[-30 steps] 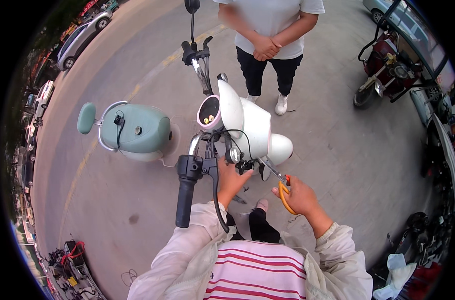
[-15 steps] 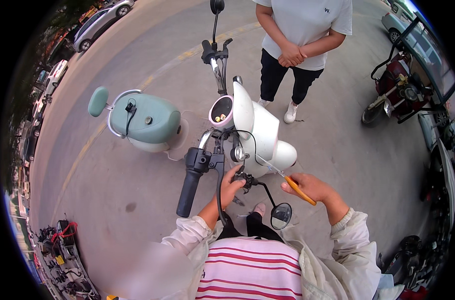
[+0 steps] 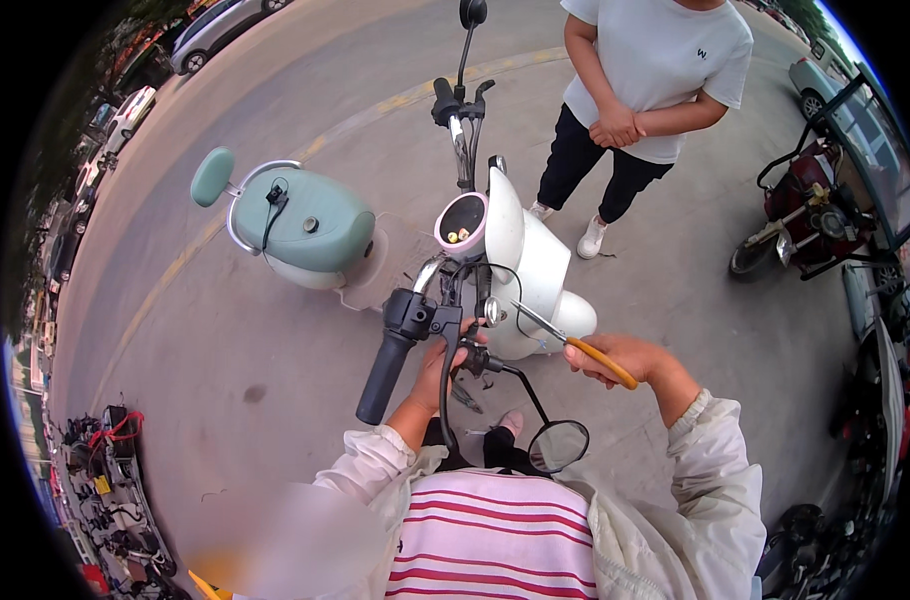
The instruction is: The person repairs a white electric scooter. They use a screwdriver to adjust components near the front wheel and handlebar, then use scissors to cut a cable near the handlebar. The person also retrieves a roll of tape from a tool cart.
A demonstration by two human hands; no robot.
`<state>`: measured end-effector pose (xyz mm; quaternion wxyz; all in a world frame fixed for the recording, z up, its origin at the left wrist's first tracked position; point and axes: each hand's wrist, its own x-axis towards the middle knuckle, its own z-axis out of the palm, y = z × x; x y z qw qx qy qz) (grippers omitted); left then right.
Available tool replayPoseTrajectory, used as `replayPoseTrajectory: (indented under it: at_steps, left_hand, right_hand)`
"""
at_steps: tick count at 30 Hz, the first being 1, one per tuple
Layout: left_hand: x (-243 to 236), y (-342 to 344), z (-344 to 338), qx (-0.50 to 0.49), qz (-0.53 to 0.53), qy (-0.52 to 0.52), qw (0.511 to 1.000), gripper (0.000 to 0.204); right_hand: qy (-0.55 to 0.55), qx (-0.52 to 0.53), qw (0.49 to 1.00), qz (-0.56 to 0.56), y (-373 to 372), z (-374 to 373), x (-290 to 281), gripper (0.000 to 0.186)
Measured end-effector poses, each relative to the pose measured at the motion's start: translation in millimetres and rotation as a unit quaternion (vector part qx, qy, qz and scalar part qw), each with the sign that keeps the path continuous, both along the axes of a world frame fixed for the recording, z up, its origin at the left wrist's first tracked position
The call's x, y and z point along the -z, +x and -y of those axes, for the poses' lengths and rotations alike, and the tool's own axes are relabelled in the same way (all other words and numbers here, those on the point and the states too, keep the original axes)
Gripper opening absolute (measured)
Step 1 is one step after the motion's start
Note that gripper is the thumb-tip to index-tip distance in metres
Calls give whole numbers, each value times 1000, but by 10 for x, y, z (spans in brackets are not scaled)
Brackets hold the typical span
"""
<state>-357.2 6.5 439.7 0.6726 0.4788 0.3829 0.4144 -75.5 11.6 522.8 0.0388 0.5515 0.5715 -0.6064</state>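
Note:
My right hand (image 3: 620, 360) is closed around the orange handle of a screwdriver (image 3: 597, 362). Its slim metal shaft slants up and left, with the tip close to a thin black cable (image 3: 518, 290) at the front of a white-and-pink scooter (image 3: 530, 270). Behind the black brake lever (image 3: 443, 390), my left hand (image 3: 437, 372) has its fingers about the black mirror mount (image 3: 472, 355); the lever hides part of it. From that mount a stalk runs down to a round mirror (image 3: 559, 446). The black handlebar grip (image 3: 385, 378) lies left of my left hand.
The scooter's pale green seat (image 3: 305, 220) is to the left. Beyond its front stands a person (image 3: 655, 80) with clasped hands. A red three-wheeler (image 3: 810, 205) is parked at right. Small objects (image 3: 459, 236) lie in the scooter's pink-rimmed pocket. Pliers (image 3: 465, 398) appear on the ground.
The view has shifted, so the scooter and person appear further right. My left hand has moved lower behind the brake lever. The screwdriver stays in my right hand, its tip by the cable.

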Motion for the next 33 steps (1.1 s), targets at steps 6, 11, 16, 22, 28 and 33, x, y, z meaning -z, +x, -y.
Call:
replayPoseTrajectory:
  at_steps: [6,11,16,22,28,33]
  left_hand:
    - [55,-225,-14,33,-73,63,995,58]
    - [49,-279,8,32,-109,93,989,53]
    - [37,-346,-9,35,-99,62,993,48]
    - [64,-92,-4,12,27,-4,1000,52]
    - [123,90,85,-13,111,-99,989,47]
    - [117,213,129,-39,62,-127,989,42]
  right_hand:
    - [-75,-15,984,-163,-213,-22,298,72]
    - [-70,1,982,-173,-332,-82,306,71]
    - [-24,94,978,-182,-210,218,374,69]
    - [177,180,955,-153,-145,671,556,56]
    - [211,286,927,-121,-428,610,430,37]
    - [243,255,916,-193,-787,362,598,29]
